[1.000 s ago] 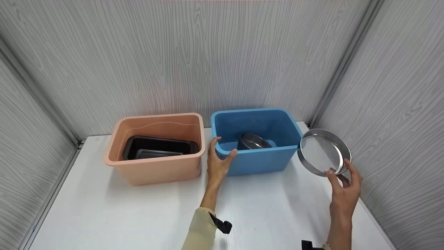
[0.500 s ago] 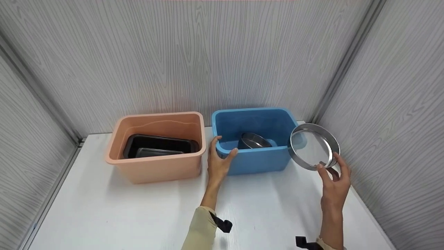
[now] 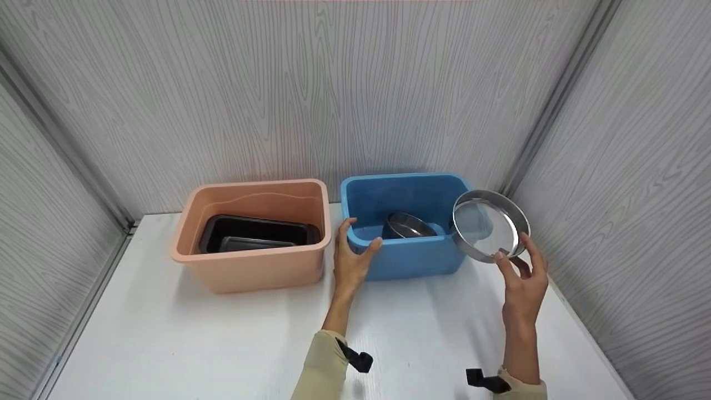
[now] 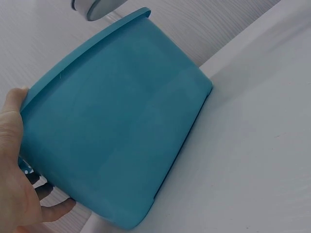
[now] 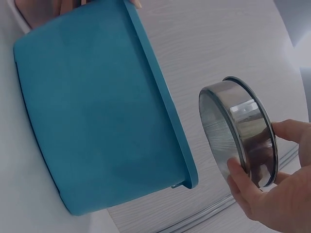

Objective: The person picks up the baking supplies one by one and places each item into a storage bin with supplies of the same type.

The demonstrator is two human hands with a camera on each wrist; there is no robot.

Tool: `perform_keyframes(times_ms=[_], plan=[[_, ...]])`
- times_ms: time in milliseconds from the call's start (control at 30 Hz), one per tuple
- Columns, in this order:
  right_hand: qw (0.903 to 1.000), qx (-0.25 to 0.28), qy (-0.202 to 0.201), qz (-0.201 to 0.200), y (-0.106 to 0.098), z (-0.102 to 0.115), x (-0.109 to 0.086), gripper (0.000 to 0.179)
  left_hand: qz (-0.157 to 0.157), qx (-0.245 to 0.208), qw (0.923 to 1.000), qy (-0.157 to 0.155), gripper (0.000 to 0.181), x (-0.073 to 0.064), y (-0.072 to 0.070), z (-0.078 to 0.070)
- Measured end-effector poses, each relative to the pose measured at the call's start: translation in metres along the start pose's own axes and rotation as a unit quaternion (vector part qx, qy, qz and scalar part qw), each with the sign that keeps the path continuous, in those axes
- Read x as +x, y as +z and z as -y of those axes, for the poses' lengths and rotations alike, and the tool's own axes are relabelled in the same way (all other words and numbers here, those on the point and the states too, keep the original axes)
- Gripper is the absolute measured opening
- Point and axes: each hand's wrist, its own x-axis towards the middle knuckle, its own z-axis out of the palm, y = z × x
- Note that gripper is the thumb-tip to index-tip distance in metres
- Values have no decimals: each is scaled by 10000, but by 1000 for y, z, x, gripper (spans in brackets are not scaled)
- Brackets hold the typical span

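Raised beside the right end of a blue plastic bin (image 3: 411, 259) is a round metal flour sieve (image 3: 487, 226), its fine mesh see-through and its far side overlapping the bin's right rim in the head view. My right hand (image 3: 525, 289) pinches the near edge of its frame between thumb and fingers. In the right wrist view the sieve (image 5: 238, 128) is tilted and apart from the bin. My left hand (image 3: 350, 268) grips the bin's front left corner, thumb at the rim (image 4: 82, 53) and fingers round the side. A dark round cake tin (image 3: 410, 225) leans inside the bin.
Left of the blue bin stands a peach bin (image 3: 261, 273) holding black loaf tins (image 3: 258, 230). Both bins sit on a white table (image 3: 233, 344), with grey wood-grain panels (image 3: 289, 94) behind and at both sides.
My right hand has carried the sieve left and slightly away from me, from beyond the blue bin's right end to over its right rim. The left hand stays on the corner.
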Motion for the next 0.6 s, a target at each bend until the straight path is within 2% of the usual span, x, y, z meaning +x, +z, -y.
perform_keyframes(times_ms=[600], plan=[[9994,-12,32,345,26,-4,7,65,28,-23,10000,71,82,-1,0,1]])
